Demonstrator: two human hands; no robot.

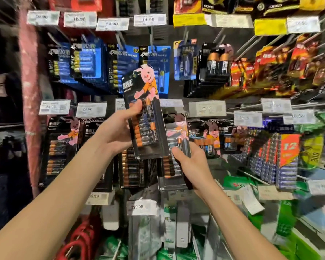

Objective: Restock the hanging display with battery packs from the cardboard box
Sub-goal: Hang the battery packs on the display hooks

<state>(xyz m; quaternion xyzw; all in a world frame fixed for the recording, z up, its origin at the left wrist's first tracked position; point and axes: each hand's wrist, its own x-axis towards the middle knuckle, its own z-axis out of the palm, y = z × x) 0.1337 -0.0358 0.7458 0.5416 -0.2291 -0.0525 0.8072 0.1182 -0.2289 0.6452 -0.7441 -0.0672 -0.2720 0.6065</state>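
My left hand [118, 128] grips a tall black battery pack [144, 113] with a pink bunny print and copper-topped cells, held upright in front of the hanging display. My right hand [190, 162] holds a smaller battery pack [178, 134] of the same brand, just right of and below the tall one. Behind both hands, rows of similar black packs [60, 147] hang from pegs on the middle row. The cardboard box is not in view.
Blue battery packs [86, 62] hang on the upper row, red and orange packs [270, 68] at the upper right. Price tags [91, 109] line the peg fronts. Green boxes [238, 184] and red cables [79, 239] fill the lower shelves. A pink pillar [29, 91] stands at the left.
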